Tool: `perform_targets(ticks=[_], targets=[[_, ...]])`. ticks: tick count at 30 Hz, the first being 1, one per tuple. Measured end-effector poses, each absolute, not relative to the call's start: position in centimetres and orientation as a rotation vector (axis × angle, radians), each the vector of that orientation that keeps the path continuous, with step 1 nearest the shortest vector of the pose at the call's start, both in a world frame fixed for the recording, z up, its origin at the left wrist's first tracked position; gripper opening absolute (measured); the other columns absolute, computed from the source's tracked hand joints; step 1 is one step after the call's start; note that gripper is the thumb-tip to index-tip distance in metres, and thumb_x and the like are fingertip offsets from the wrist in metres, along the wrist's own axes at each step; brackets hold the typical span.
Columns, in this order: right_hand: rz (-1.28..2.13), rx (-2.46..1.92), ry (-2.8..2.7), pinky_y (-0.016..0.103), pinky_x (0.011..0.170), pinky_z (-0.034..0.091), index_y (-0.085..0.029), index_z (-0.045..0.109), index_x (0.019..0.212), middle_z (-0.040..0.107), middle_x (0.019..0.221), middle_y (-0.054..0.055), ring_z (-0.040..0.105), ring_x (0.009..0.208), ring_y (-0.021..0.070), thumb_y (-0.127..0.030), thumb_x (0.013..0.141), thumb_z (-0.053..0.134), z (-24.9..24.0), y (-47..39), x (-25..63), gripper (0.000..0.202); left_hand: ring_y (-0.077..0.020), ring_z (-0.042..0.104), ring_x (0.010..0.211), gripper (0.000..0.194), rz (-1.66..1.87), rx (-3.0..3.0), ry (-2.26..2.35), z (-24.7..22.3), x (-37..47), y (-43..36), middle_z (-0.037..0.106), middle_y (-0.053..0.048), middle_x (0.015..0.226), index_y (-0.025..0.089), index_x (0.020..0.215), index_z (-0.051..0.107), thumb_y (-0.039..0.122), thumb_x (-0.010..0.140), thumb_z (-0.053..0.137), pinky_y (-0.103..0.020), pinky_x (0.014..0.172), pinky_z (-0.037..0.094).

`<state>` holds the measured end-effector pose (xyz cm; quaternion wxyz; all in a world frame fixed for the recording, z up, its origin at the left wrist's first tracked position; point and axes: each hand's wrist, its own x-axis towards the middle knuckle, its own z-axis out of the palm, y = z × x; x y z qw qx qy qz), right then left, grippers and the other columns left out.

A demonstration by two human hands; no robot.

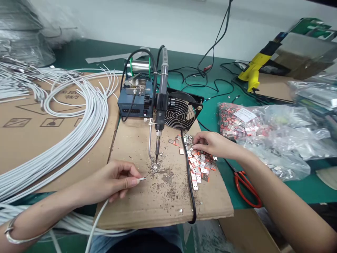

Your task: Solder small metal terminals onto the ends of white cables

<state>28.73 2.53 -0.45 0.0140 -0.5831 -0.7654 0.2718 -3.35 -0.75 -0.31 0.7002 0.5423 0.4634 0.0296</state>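
Observation:
Between thumb and fingers, my left hand pinches a white cable near its stripped end, left of the soldering tip. My right hand is at the upper part of a pile of small orange-and-silver connector pieces, fingers closed together; what they hold, if anything, is too small to make out. A soldering iron hangs upright in a stand, its tip pointing down at solder bits on the cardboard. Behind it sit a blue soldering station and a solder wire spool.
A black fan stands behind the pile. Bundled white cables cover the left. On the right lie red-handled scissors, a bag of connectors and a yellow heat gun. A black cable crosses the cardboard.

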Motion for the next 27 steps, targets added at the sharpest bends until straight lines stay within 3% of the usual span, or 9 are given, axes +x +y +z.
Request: perform_targets(ticks=[8, 15, 19, 22, 27], targets=[[0.940, -1.790, -2.362, 0.025, 0.053, 0.039, -0.017, 0.058, 0.079, 0.059, 0.065, 0.002, 0.052, 0.057, 0.0148, -0.022, 0.081, 0.050, -0.6, 2.6, 28.8, 0.010, -0.0040, 0.034, 0.034, 0.032, 0.049, 1.217, 1.056, 0.3, -3.1, -0.9, 0.047, 0.008, 0.043, 0.016, 0.077, 0.052, 0.046, 0.072, 0.061, -0.015, 0.033, 0.023], [0.847, -1.797, -2.296, 0.026, 0.053, 0.037, -0.019, 0.056, 0.071, 0.058, 0.060, 0.001, 0.051, 0.056, 0.0150, -0.022, 0.078, 0.055, -0.3, 2.4, 28.1, 0.009, -0.0044, 0.034, 0.034, 0.027, 0.042, 1.259, 1.002, -0.3, -3.7, -0.7, 0.047, 0.008, 0.044, 0.017, 0.078, 0.053, 0.043, 0.078, 0.058, -0.016, 0.033, 0.024], [0.738, -1.801, -2.196, 0.028, 0.051, 0.038, -0.019, 0.054, 0.076, 0.060, 0.064, 0.002, 0.053, 0.054, 0.0155, -0.028, 0.083, 0.051, 0.1, 0.7, 27.7, 0.011, -0.0043, 0.034, 0.033, 0.025, 0.095, 1.232, 1.042, -0.1, -3.4, -0.9, 0.047, 0.009, 0.043, 0.016, 0.078, 0.055, 0.040, 0.078, 0.059, -0.016, 0.033, 0.024], [0.923, -1.677, -2.035, 0.026, 0.046, 0.041, -0.020, 0.054, 0.079, 0.058, 0.061, 0.001, 0.055, 0.051, 0.0147, -0.034, 0.087, 0.048, -0.1, -1.7, 26.1, 0.017, -0.0042, 0.035, 0.035, 0.019, 0.189, 1.204, 1.087, 0.1, -2.7, -1.0, 0.050, 0.008, 0.048, 0.014, 0.082, 0.060, 0.032, 0.077, 0.061, -0.016, 0.034, 0.025], [1.162, -1.562, -1.743, 0.026, 0.053, 0.050, -0.021, 0.066, 0.077, 0.068, 0.071, 0.004, 0.062, 0.061, 0.0157, -0.030, 0.078, 0.062, -0.8, -4.9, 21.9, 0.010, -0.0047, 0.039, 0.045, 0.011, 0.266, 1.240, 1.018, 0.1, -1.6, -0.7, 0.053, 0.006, 0.056, 0.011, 0.077, 0.064, 0.022, 0.079, 0.061, -0.016, 0.040, 0.029]])
